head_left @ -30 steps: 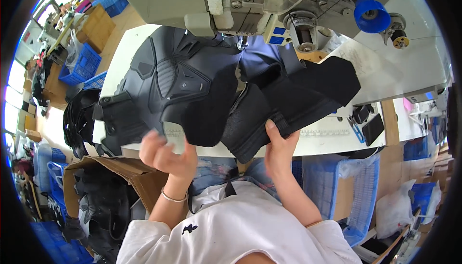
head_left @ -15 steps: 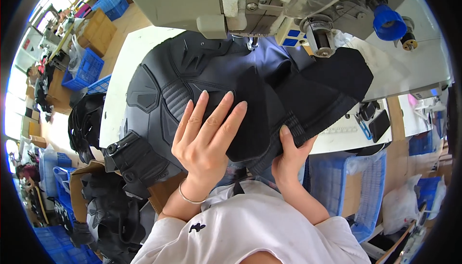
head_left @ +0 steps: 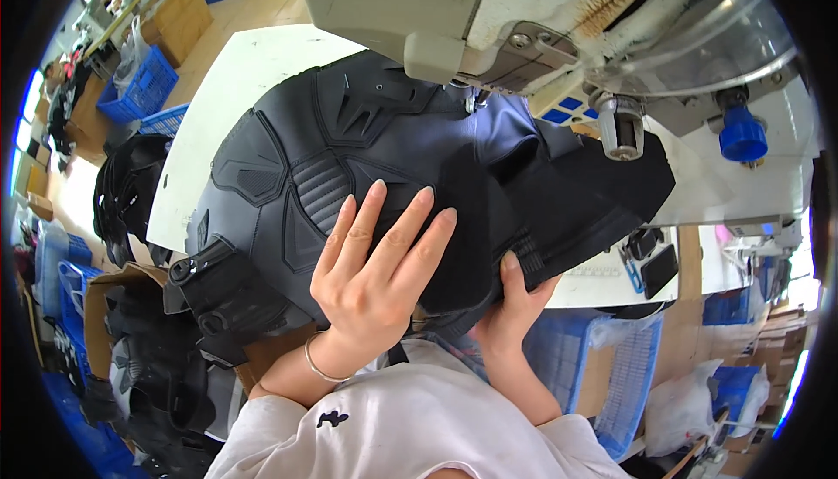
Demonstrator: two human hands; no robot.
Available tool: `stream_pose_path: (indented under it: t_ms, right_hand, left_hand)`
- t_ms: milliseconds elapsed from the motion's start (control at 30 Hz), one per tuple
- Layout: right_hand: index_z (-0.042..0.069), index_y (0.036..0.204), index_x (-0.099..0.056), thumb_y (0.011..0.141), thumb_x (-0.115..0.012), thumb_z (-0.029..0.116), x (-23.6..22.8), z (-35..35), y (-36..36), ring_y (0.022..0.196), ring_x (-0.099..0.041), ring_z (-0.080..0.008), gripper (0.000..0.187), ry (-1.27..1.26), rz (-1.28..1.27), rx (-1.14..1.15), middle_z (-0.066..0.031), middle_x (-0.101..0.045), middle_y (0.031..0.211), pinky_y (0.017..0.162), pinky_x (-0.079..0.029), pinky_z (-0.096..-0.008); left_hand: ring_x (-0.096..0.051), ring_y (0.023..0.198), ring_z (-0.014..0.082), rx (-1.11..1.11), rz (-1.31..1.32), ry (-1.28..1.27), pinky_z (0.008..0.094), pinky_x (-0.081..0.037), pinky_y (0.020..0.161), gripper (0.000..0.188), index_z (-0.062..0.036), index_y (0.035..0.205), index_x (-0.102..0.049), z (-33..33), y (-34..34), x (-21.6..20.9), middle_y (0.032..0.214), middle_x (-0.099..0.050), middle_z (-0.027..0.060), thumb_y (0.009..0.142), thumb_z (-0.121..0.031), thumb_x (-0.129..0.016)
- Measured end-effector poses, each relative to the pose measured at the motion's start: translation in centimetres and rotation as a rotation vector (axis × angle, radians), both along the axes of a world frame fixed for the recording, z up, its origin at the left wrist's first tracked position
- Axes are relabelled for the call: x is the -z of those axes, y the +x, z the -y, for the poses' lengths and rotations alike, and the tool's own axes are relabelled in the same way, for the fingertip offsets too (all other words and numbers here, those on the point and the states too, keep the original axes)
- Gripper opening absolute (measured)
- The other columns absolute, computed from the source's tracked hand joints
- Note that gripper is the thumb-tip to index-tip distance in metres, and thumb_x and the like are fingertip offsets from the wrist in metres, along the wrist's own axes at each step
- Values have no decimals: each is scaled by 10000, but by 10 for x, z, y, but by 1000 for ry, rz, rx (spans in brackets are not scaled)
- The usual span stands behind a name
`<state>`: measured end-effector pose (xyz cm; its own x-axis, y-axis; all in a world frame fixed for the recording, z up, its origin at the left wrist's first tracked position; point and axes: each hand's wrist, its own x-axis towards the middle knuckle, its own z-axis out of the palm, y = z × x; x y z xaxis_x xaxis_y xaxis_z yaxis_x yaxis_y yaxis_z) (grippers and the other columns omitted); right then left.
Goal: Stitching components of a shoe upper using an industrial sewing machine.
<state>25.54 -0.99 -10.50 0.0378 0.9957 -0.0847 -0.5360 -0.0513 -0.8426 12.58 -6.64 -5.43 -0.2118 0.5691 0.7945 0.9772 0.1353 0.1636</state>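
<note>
A large black padded workpiece [head_left: 349,156] with moulded panels and a dark blue fabric part lies on the white table [head_left: 218,95], its far end under the head of a sewing machine [head_left: 559,25]. My left hand [head_left: 375,278] lies flat on top of the black piece, fingers spread. My right hand [head_left: 515,304] grips the near edge of the black piece from below, thumb on top. A thin bracelet is on my left wrist.
A cardboard box [head_left: 148,348] at the lower left holds more black padded pieces. Another dark pile [head_left: 127,191] lies left of the table. Blue plastic crates [head_left: 140,86] stand at the far left, and a blue bin [head_left: 611,366] is under the table at right.
The black piece has been pushed further in under the machine head. My left hand went from holding its near edge to lying flat on top. My right hand stays on the near edge.
</note>
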Motion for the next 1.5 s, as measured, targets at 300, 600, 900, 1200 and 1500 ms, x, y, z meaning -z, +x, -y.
stream_pose_path:
  t_ms: [300, 600, 900, 1200, 1500]
  right_hand:
    - [72, 1351, -339, 817, -613, 18, 2, -8, -4, 1112, -518, -213, 603, 101, 71, -12, -99, -472, 1244, 957, -449, -347]
    - [70, 1384, -298, 825, -601, -19, 0, -17, -10, 1153, -482, -205, 642, 140, 125, -6, -95, -437, 1289, 988, -420, -340]
    - [77, 1402, -275, 816, -594, -64, 20, -19, -25, 1167, -463, -191, 682, 138, 101, 107, -82, -427, 1304, 1014, -380, -330]
    - [75, 1403, -254, 810, -566, -91, 16, -14, -26, 1167, -463, -199, 690, 130, 64, 74, -93, -419, 1301, 1001, -395, -333]
    - [82, 1403, -244, 821, -555, -84, 10, -14, -24, 1166, -474, -210, 681, 139, 67, 42, -103, -411, 1307, 998, -425, -341]
  left_hand:
    - [-661, 976, 280, 16, -2, 10, 393, -514, 861, 257, -183, 947, -728, -4, -4, 1, 1025, -690, 1, 701, -178, -653]
    - [-647, 1019, 291, 10, 16, 44, 399, -497, 913, 300, -144, 936, -737, -13, -4, 2, 995, -703, 47, 686, -195, -580]
    - [-667, 951, 288, 110, 734, 67, 382, -512, 862, 271, -95, 958, -704, -12, -18, -20, 971, -702, 76, 694, -94, -642]
    - [-667, 945, 296, 112, 5, 5, 390, -527, 841, 245, -150, 926, -710, -11, -15, -16, 980, -701, 44, 687, -139, -657]
    - [-662, 973, 310, 83, -115, -30, 389, -520, 865, 276, -140, 920, -709, -11, -9, -9, 1001, -703, 61, 664, -172, -611]
